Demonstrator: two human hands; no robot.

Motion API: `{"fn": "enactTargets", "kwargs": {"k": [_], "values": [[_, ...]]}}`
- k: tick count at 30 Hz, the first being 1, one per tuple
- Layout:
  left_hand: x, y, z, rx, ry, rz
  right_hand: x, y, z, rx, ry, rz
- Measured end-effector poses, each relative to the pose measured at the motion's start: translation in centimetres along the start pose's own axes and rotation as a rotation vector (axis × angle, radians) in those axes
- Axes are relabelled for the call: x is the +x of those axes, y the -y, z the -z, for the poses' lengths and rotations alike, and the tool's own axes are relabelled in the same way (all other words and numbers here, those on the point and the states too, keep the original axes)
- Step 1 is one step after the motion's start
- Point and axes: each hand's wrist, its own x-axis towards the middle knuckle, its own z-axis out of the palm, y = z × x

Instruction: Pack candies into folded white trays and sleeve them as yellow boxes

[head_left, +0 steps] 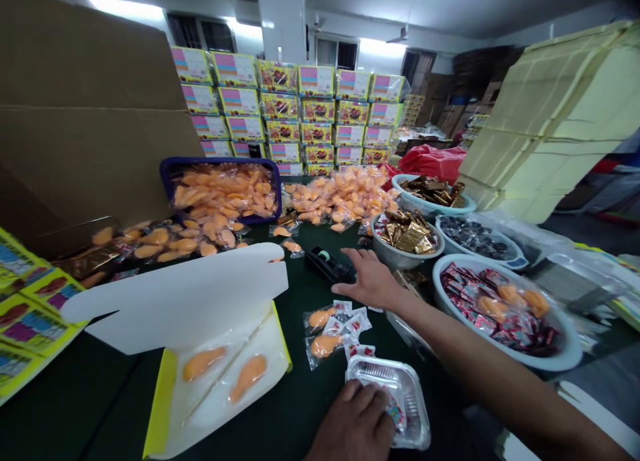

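Observation:
My right hand (pixel 370 281) reaches in from the right with its fingers spread and holds nothing, just beside a black tape dispenser (pixel 325 264). My left hand (pixel 353 424) lies at the bottom of the view, its fingers over a clear plastic tray (pixel 400 398) that contains small printed packets. Left of it stands an open white-and-yellow carton (pixel 215 374) with two orange sachets inside. Several loose orange sachets (pixel 323 334) and small red-and-white packets (pixel 353 324) lie between the carton and my hands.
A blue tray (pixel 220 160) and a heap of orange sachets sit on the dark green table (pixel 85 408). Bowls of gold packets (pixel 407 238) and red packets (pixel 500 314) stand right. Stacked printed boxes (pixel 285 108) rise behind; a large cardboard sheet (pixel 85 114) stands left.

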Motion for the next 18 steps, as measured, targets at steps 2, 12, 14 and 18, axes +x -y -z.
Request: {"fn": "enactTargets", "kwargs": {"k": [2, 12, 14, 18], "values": [[0.0, 0.0, 0.1, -0.012, -0.002, 0.008, 2.0, 1.5, -1.4, -0.086, 0.029, -0.082], [-0.2, -0.5, 0.8, -0.101, 0.118, 0.028, 7.8, 0.9, -5.7, -0.244, 0.107, -0.356], [-0.1, -0.5, 0.8, -0.104, 0.132, 0.031, 9.4, 0.1, -5.6, -0.256, 0.092, -0.392], [-0.4, -0.6, -1.1, -0.094, 0.071, 0.019, 12.6, -0.4, -4.9, -0.283, 0.044, -0.38]]}}
